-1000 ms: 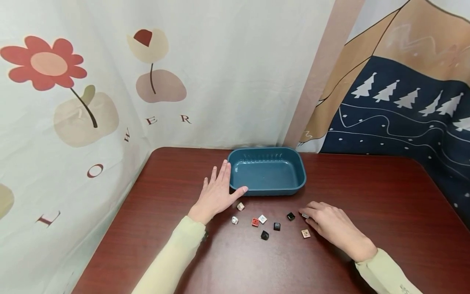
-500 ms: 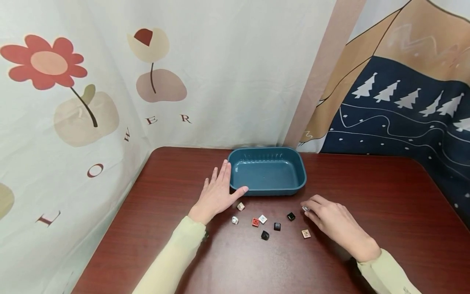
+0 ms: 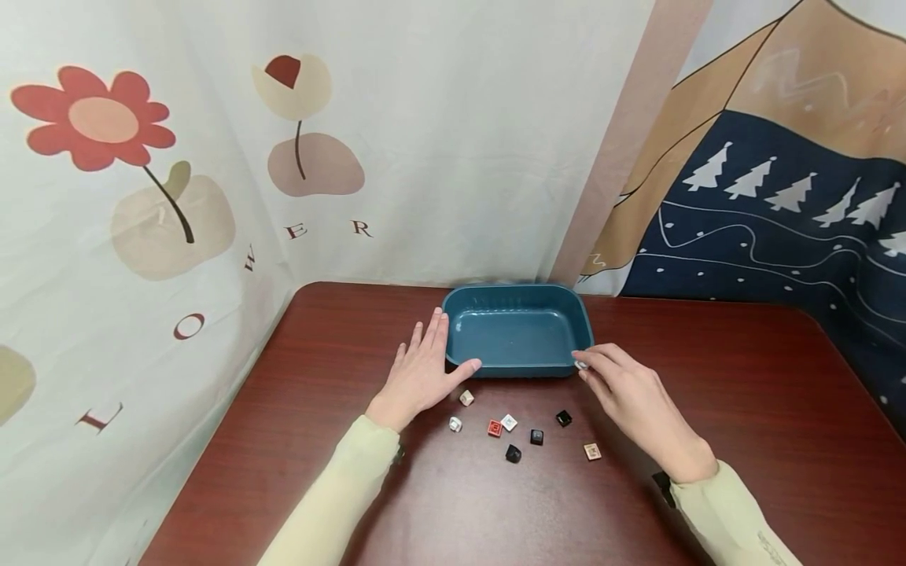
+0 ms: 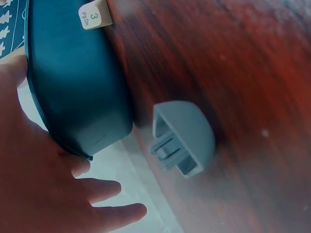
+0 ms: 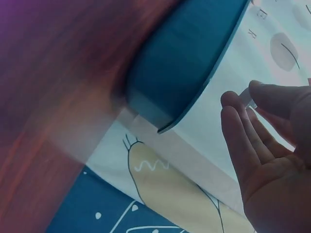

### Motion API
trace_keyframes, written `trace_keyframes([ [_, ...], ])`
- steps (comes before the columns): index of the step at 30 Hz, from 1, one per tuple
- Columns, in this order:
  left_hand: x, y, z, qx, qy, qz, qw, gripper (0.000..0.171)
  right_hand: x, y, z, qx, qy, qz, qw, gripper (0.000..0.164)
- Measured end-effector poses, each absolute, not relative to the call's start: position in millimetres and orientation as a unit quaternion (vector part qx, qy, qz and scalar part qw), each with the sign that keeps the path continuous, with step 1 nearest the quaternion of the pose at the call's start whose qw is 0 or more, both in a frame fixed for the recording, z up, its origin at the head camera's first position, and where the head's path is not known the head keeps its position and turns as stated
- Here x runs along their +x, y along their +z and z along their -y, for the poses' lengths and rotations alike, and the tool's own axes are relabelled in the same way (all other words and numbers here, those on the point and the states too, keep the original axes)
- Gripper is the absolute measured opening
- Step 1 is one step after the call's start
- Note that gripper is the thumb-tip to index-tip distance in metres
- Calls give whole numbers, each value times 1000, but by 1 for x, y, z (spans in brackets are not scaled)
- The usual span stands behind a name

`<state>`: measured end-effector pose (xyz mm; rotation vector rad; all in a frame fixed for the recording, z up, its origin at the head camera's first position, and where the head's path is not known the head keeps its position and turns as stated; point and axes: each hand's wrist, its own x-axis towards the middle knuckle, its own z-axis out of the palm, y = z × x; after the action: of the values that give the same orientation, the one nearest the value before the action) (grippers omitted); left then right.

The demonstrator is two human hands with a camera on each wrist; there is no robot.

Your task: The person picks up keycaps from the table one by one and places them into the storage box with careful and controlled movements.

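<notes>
Thumb and fingers of my right hand [image 3: 640,401] pinch a small pale keycap [image 5: 249,98] near the front right corner of the blue plastic basin [image 3: 520,371]. Much of that keycap is covered by the fingertips. Against the basin's left side rests my left hand [image 3: 421,381], its fingers straight and thumb spread along the front. Close by it lie a cream keycap [image 4: 92,17] marked 3 PgDn and a keycap on its side [image 4: 187,136] with its hollow underside and stem showing.
In front of the basin lie a red keycap [image 3: 495,428] beside a white keycap [image 3: 509,423], several dark keycaps, including one black keycap [image 3: 563,418], and a beige keycap [image 3: 592,452]. Printed curtains [image 3: 453,157] hang behind the brown table [image 3: 708,354].
My right hand has lifted the pale keycap from the table and carried it up and toward the basin's front right corner. The left hand stays at the basin's side.
</notes>
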<state>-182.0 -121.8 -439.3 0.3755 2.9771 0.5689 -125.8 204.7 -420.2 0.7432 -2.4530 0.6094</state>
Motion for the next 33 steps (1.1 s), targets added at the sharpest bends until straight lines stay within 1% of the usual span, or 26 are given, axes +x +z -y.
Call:
trace_keyframes([
  [9,-181,-438,121,120,193,-973,44,106,-145,-415,-189,260,244,901,247,34],
  [13,-181,-438,121,120,193,-973,46,106,-153,-415,-183,260,247,901,244,31],
  [27,-183,-441,122,121,187,-974,43,108,-180,-417,-162,246,231,926,171,27],
  [33,-182,-440,121,120,191,-973,47,107,-190,-421,-153,238,217,934,153,26],
])
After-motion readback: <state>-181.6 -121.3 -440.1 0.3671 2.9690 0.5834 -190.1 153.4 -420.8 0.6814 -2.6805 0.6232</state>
